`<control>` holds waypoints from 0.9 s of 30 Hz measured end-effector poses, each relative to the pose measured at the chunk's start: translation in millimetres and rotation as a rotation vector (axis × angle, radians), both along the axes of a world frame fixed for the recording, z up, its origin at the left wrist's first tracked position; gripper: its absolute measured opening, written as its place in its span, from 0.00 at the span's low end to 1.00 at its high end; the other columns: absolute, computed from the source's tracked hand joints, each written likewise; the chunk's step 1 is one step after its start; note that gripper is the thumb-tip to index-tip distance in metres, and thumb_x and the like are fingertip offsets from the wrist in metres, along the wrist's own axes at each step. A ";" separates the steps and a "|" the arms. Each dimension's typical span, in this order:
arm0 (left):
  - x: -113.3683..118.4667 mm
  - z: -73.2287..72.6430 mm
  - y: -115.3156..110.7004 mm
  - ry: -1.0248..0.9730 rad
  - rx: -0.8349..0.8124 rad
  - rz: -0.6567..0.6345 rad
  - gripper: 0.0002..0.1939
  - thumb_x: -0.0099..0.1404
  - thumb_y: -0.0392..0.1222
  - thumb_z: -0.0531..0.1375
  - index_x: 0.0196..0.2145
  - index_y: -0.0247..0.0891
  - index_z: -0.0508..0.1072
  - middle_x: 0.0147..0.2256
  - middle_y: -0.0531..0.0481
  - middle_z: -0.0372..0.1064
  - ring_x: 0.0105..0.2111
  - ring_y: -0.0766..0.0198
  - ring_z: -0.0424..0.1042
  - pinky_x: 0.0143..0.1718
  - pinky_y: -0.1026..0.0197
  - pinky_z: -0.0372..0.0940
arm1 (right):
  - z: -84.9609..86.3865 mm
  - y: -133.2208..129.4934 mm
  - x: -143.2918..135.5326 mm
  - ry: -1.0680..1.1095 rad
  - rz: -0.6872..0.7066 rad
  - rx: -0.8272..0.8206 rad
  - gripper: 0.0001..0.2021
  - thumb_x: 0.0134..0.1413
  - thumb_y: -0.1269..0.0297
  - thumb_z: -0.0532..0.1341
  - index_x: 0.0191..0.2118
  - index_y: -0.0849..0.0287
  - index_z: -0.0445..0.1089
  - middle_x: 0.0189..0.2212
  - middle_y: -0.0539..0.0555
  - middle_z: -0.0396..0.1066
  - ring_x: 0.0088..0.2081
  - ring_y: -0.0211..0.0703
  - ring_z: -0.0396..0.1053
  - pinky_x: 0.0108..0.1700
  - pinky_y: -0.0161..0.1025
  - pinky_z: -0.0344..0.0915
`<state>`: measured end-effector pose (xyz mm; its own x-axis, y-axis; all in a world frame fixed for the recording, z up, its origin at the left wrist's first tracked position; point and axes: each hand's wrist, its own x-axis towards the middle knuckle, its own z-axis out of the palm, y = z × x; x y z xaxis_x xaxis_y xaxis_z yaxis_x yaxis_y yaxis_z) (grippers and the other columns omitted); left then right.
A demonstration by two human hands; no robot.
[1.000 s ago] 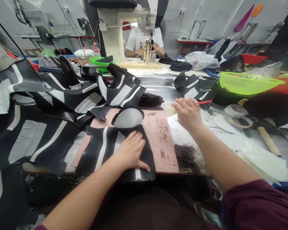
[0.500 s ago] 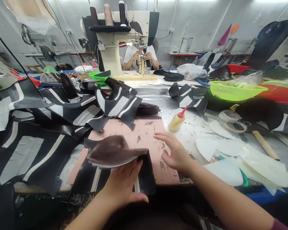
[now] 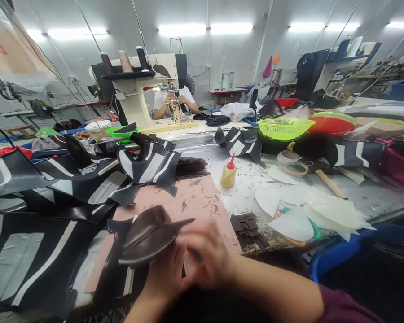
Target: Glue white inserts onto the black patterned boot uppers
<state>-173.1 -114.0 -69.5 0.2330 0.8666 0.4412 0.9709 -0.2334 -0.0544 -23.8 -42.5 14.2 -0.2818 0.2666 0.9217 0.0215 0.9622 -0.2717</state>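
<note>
Lower centre of frame: piece [image 3: 151, 237], folded over, glossy brown face up, dark side with white strip showing below. Lying partly on pink mat [image 3: 202, 197], at its near left part.

Left hand [image 3: 163, 274] under the fold, touching. Fingers mostly hidden by the piece; whether clenched or grasping, cannot tell. Right hand [image 3: 207, 253] bent over beside it, at the right edge of the fold, badly blurred. Fingers curled; pinch on the edge or only contact, cannot tell.

Just beyond the mat's right edge, centre of frame: bottle [image 3: 228, 176], upright, red nozzle, yellowish contents. Nearer, right of the mat: dark scraps [image 3: 247, 226], in a low heap. Farther right: white sheets [image 3: 326, 206], overlapping, and tape rolls [image 3: 296, 168]. Left side: black pieces [image 3: 50, 251], white-striped, piled. Upper left of centre: sewing machine [image 3: 133, 105]; behind it, seated person [image 3: 160, 102], hands near the needle area.
</note>
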 end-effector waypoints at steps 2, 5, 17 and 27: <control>-4.0 3.0 -5.5 0.045 -0.013 0.012 0.36 0.55 0.64 0.54 0.52 0.35 0.63 0.51 0.36 0.64 0.50 0.43 0.64 0.45 0.46 0.65 | -22.2 14.5 16.9 -0.170 -0.199 -0.239 0.19 0.56 0.66 0.49 0.53 0.60 0.61 0.47 0.61 0.65 0.50 0.47 0.62 0.50 0.47 0.62; -2.4 8.8 -5.9 0.083 -0.012 0.005 0.40 0.54 0.69 0.53 0.54 0.34 0.61 0.53 0.36 0.62 0.52 0.44 0.62 0.47 0.47 0.64 | -43.8 26.1 27.7 -0.520 -0.282 -0.395 0.25 0.58 0.60 0.49 0.60 0.58 0.54 0.59 0.63 0.53 0.59 0.56 0.52 0.54 0.55 0.57; 2.5 24.6 -0.3 0.094 0.048 -0.063 0.39 0.58 0.69 0.47 0.51 0.29 0.62 0.49 0.34 0.66 0.48 0.48 0.67 0.45 0.50 0.65 | -53.1 13.9 22.3 -0.946 -0.295 -0.522 0.30 0.60 0.54 0.48 0.65 0.58 0.42 0.64 0.59 0.38 0.64 0.54 0.38 0.60 0.56 0.46; 0.5 9.1 0.8 -0.071 -0.025 -0.049 0.35 0.57 0.64 0.54 0.52 0.34 0.56 0.50 0.33 0.64 0.49 0.45 0.66 0.45 0.47 0.65 | -66.7 0.5 32.6 -0.859 -0.350 -0.283 0.27 0.59 0.50 0.48 0.61 0.54 0.54 0.63 0.63 0.43 0.63 0.56 0.41 0.58 0.57 0.47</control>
